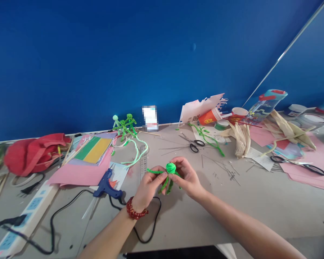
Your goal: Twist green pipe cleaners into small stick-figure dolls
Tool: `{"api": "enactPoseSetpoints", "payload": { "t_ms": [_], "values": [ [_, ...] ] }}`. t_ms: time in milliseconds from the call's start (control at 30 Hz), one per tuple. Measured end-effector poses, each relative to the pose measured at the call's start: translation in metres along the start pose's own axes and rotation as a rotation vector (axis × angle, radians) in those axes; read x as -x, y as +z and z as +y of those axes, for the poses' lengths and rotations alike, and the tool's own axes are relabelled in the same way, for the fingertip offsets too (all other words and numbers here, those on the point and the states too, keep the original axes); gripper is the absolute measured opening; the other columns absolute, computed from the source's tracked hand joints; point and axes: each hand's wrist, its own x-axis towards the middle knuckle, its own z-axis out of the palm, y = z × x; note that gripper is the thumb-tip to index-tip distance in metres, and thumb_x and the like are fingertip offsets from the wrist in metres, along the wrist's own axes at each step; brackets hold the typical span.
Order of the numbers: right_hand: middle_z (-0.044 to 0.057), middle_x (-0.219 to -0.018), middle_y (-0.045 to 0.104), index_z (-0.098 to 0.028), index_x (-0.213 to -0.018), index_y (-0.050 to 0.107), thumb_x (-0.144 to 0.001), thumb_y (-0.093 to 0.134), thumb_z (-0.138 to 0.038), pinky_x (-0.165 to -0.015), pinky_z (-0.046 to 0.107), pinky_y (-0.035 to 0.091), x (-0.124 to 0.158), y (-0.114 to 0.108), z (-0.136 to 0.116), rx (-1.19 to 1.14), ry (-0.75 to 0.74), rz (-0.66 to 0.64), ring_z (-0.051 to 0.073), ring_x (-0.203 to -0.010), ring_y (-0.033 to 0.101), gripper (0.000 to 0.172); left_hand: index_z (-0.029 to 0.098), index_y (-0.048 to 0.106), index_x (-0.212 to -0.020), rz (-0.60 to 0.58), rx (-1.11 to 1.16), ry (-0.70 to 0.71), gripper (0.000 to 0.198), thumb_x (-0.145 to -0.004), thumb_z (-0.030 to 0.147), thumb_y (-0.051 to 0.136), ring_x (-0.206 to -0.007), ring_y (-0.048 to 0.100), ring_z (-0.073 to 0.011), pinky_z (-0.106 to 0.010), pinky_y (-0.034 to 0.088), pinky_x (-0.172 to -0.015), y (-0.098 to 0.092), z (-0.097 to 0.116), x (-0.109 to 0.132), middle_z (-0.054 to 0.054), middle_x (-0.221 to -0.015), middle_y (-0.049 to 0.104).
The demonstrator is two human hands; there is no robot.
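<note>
Near the middle of the table, a small green figure (171, 168) with a round coiled head and thin fuzzy limbs is held between both hands. My left hand (150, 184), with a red bead bracelet on the wrist, pinches it from the left below the head. From the right, my right hand (187, 177) grips it beside the head with thumb and fingers. One limb sticks out to the left over my left hand, and others hang down between the hands. Several similar green figures (124, 124) stand by the wall.
A blue glue gun (107, 186) and its black cable lie left of my left hand, near a power strip (32, 216). Black-handled scissors (196, 145) and thin wires lie beyond the hands. Paper cups (210, 116), dried husks (241, 139) and pink paper (307, 162) are at right.
</note>
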Motion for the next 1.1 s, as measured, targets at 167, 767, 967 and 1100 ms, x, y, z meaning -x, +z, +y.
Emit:
{"api": "enactPoseSetpoints", "payload": {
  "t_ms": [167, 767, 967, 1100],
  "values": [
    [0.001, -0.089, 0.058, -0.026, -0.103, 0.053, -0.079, 0.072, -0.035, -0.068, 0.027, 0.05, -0.001, 0.001, -0.001, -0.031, 0.034, 0.003, 0.015, -0.078, 0.058, 0.031, 0.016, 0.054, -0.076, -0.028, -0.027, 0.036, 0.023, -0.089, 0.035, 0.056, -0.048, 0.052, -0.0106, -0.026, 0.044, -0.054, -0.001, 0.002, 0.001, 0.004, -0.055, 0.049],
    [-0.001, -0.084, 0.056, -0.027, -0.102, 0.055, -0.077, 0.074, -0.031, -0.064, 0.024, 0.049, -0.004, -0.001, 0.004, -0.127, 0.089, 0.103, 0.014, -0.073, 0.054, 0.031, 0.023, 0.058, -0.109, 0.141, -1.302, 0.94, 0.03, -0.083, 0.008, 0.058, -0.118, 0.053, -0.0268, -0.045, 0.046, -0.099, -0.014, 0.008, 0.001, -0.01, -0.113, 0.063],
    [0.0, -0.084, 0.056, -0.026, -0.102, 0.053, -0.078, 0.072, -0.035, -0.064, 0.025, 0.05, -0.004, -0.001, 0.004, -0.037, 0.058, 0.103, 0.014, -0.074, 0.055, 0.032, 0.022, 0.058, -0.109, 0.116, -1.184, 0.849, 0.024, -0.086, 0.014, 0.055, -0.105, 0.06, -0.0259, -0.044, 0.048, -0.093, -0.014, 0.005, 0.002, -0.009, -0.103, 0.068],
    [0.001, -0.09, 0.057, -0.025, -0.103, 0.053, -0.08, 0.071, -0.036, -0.069, 0.027, 0.05, -0.003, -0.002, 0.003, 0.035, -0.003, 0.082, 0.015, -0.079, 0.057, 0.031, 0.022, 0.061, -0.101, 0.122, -1.114, 0.805, 0.017, -0.086, 0.016, 0.057, -0.099, 0.061, -0.0248, -0.043, 0.046, -0.093, -0.012, 0.009, 0.002, -0.008, -0.096, 0.07]
  ]
}}
